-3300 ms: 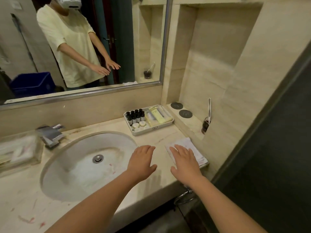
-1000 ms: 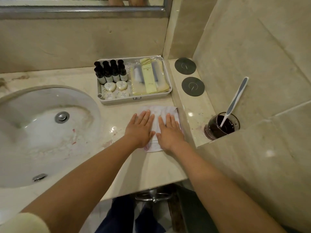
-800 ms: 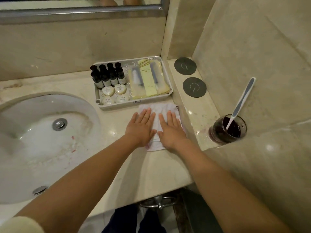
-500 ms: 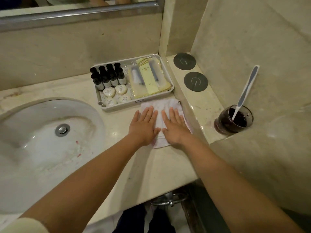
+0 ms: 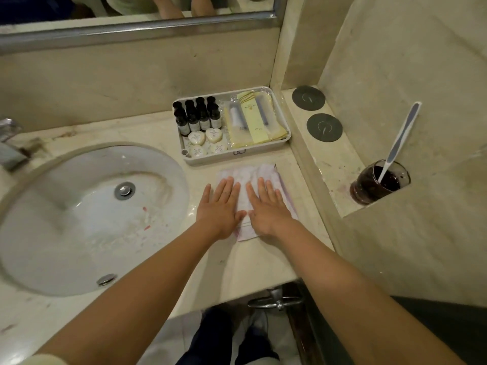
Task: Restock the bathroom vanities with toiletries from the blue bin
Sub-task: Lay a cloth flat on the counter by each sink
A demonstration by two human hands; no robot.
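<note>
Centre to 6 o'clock: beige marble vanity countertop (image 5: 263,262), stained in spots. At 9, round white sink basin (image 5: 66,233) sunk into it, chrome drain plug (image 5: 124,190) in the middle, reddish specks on the bowl. Far 9: chrome faucet (image 5: 9,146), partly cut off. At 12, beige stone backsplash wall (image 5: 131,80), metal-framed mirror (image 5: 79,9) above it. At 3, raised beige stone ledge (image 5: 329,164); two dark round discs (image 5: 308,98) lie flat on it toward 1. Tall beige stone side wall (image 5: 421,61) at 2. Chrome pipe fitting (image 5: 276,301) under the counter edge at 6, pale floor (image 5: 179,335) beside it. Dim warm light.
</note>
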